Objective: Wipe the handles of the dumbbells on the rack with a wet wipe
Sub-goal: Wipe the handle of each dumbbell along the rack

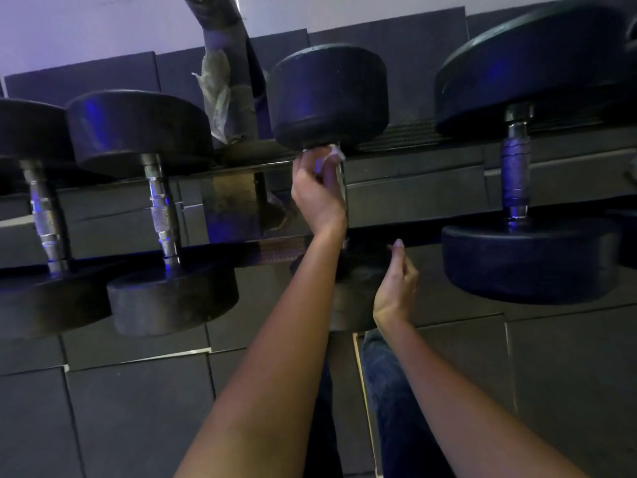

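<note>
L hand [319,191] is closed round the handle [342,182] of the middle dumbbell [327,94], w/ the white wet wipe [332,156] bunched under its fingers at the handle's far end, right up against the far head. That dumbbell lies across the rack [413,174], approx. centre of view; its near head is mostly hidden behind both forearms. R hand [396,281] hangs just right of that near head, fingers loosely curled, holding nothing; can't tell if it touches the rubber. To the left on the rack sit a second dumbbell [160,208] w/ chrome knurled handle and a third dumbbell [44,219] at the left edge. To the right is a bigger dumbbell [515,170], well apart from both hands. Far behind stands a dark post [241,108] w/ crumpled plastic wrap [215,88]. Near side: dark floor tiles [138,408] and jeans-clad legs [389,391].
</note>
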